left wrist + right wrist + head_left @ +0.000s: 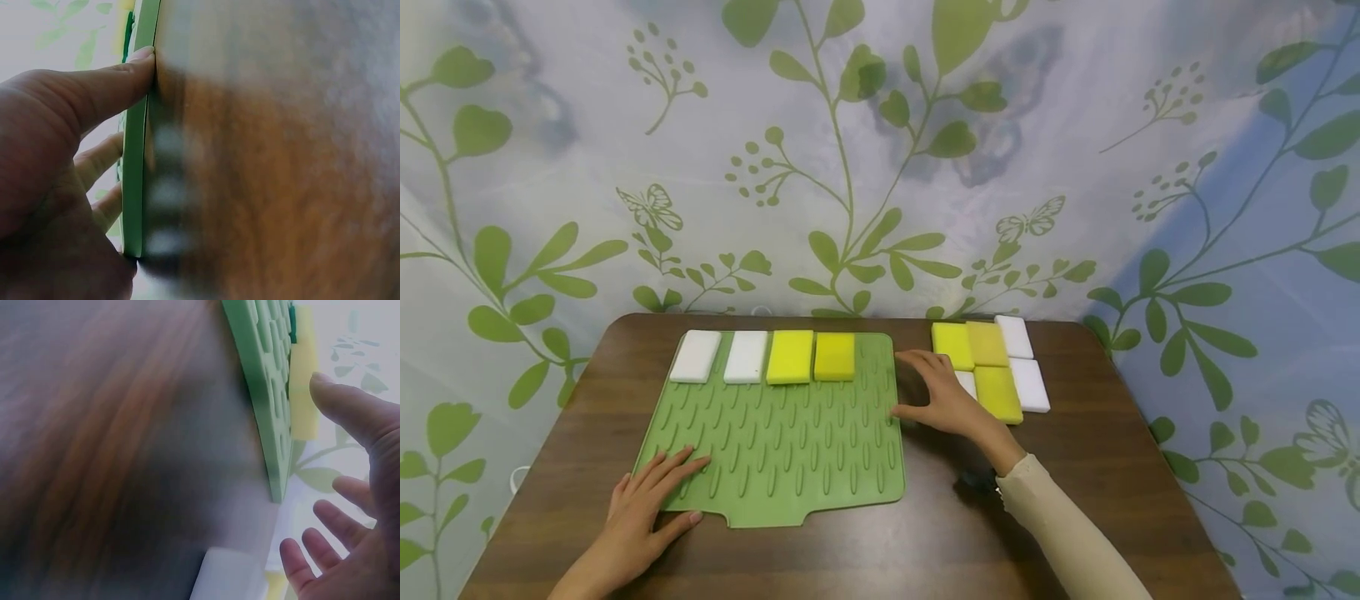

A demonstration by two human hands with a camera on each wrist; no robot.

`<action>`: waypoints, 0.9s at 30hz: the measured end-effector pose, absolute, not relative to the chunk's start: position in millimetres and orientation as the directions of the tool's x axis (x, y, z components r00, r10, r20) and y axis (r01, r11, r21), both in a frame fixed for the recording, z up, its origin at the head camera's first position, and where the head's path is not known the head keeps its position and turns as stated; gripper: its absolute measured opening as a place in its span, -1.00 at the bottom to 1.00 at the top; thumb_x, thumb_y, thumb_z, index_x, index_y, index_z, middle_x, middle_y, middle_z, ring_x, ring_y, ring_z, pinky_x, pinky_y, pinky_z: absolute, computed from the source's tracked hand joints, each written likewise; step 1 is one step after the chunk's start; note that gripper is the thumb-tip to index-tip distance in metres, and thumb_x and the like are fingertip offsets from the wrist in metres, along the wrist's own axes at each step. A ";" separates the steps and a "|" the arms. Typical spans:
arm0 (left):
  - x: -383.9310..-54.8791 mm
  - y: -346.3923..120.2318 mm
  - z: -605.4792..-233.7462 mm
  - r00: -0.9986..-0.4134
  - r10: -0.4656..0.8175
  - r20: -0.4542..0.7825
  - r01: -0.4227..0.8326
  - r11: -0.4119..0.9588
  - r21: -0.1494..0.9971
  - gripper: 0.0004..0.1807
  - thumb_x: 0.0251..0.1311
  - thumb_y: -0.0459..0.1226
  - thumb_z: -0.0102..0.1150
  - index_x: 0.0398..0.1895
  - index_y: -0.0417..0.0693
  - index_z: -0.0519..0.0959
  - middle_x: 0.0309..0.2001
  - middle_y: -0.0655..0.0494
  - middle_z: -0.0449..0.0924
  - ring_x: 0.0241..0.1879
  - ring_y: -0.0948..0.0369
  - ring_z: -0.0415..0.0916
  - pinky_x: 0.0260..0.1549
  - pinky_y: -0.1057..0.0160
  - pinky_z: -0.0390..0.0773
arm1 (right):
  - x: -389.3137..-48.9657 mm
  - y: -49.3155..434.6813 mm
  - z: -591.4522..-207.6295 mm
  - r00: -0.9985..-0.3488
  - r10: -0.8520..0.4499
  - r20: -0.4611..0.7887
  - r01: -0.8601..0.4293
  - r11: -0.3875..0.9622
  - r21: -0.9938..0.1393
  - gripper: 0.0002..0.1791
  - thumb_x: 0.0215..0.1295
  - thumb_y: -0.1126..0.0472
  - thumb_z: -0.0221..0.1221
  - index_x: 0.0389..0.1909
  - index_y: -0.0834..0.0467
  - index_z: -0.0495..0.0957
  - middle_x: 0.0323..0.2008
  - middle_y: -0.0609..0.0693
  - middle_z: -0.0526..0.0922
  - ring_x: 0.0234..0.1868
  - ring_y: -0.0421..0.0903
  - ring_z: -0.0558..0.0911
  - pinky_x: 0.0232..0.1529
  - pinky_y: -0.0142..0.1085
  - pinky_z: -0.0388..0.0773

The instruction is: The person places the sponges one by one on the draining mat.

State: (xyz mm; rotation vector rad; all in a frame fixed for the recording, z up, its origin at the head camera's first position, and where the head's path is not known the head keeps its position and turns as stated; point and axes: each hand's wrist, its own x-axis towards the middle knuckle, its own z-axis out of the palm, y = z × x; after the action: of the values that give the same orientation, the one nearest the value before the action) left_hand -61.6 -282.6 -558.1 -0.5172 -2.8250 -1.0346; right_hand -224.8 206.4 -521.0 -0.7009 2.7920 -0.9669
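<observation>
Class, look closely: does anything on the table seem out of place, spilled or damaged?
Nothing looks spilled or damaged. The leftmost white sponge on the green mat sits slightly apart, making the spacing uneven.

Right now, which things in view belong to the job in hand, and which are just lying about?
Likely the job:
green mat, left grip resting on it
four blocks on the mat
six more blocks to its right

Apparently just around:
table
leafy backdrop
</observation>
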 end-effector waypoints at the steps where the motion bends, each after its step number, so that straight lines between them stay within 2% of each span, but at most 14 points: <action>1: -61.8 -282.8 -558.0 -0.939 0.283 0.197 0.343 0.714 0.610 -0.18 0.20 -0.19 0.57 0.55 0.24 0.47 0.61 -0.13 0.34 0.48 -0.55 0.14 0.12 -0.79 -0.01 | -223.5 208.2 -520.2 -0.890 -0.453 0.052 -0.388 0.692 -0.609 0.05 0.25 -0.14 0.55 0.68 -0.01 0.25 0.63 0.03 0.27 0.58 0.24 0.22 0.44 0.32 0.39; 8: -61.5 -282.8 -556.6 -0.940 0.286 0.189 0.340 0.713 0.613 -0.18 0.21 -0.20 0.56 0.56 0.23 0.46 0.61 -0.16 0.33 0.49 -0.55 0.12 0.14 -0.80 -0.03 | -216.1 224.4 -518.7 -0.905 -0.419 0.075 -0.380 0.717 -0.585 0.04 0.23 -0.21 0.55 0.64 -0.04 0.29 0.59 0.02 0.35 0.53 0.19 0.28 0.41 0.26 0.44; 13: -61.6 -283.3 -556.6 -0.939 0.285 0.190 0.340 0.714 0.611 -0.18 0.22 -0.20 0.56 0.56 0.24 0.46 0.62 -0.12 0.32 0.49 -0.54 0.13 0.14 -0.79 -0.03 | -212.4 239.9 -516.1 -0.924 -0.377 0.060 -0.340 0.742 -0.577 0.00 0.23 -0.24 0.53 0.61 -0.02 0.33 0.53 0.03 0.40 0.51 0.13 0.30 0.48 0.26 0.37; 19: -61.9 -283.7 -557.0 -0.940 0.283 0.191 0.340 0.716 0.610 -0.18 0.22 -0.20 0.55 0.56 0.25 0.46 0.63 -0.10 0.32 0.50 -0.54 0.12 0.17 -0.80 -0.06 | -210.2 255.9 -515.6 -0.936 -0.343 0.083 -0.329 0.764 -0.555 -0.01 0.17 -0.18 0.59 0.55 0.08 0.41 0.47 0.09 0.46 0.48 0.18 0.31 0.43 0.27 0.38; 27: -62.2 -283.7 -556.7 -0.939 0.284 0.191 0.341 0.715 0.611 -0.18 0.21 -0.20 0.56 0.56 0.24 0.46 0.62 -0.13 0.32 0.49 -0.54 0.13 0.16 -0.81 -0.06 | -208.7 272.8 -520.5 -0.951 -0.294 0.093 -0.299 0.806 -0.512 -0.08 0.17 -0.17 0.59 0.49 0.05 0.47 0.42 0.12 0.51 0.45 0.21 0.32 0.37 0.27 0.25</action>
State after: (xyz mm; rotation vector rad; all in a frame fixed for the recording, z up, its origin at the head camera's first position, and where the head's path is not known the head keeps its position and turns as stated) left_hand -62.2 -283.7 -556.7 -0.5170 -2.8315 -1.0335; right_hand -208.7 272.8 -520.5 -0.4912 2.9942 -0.8512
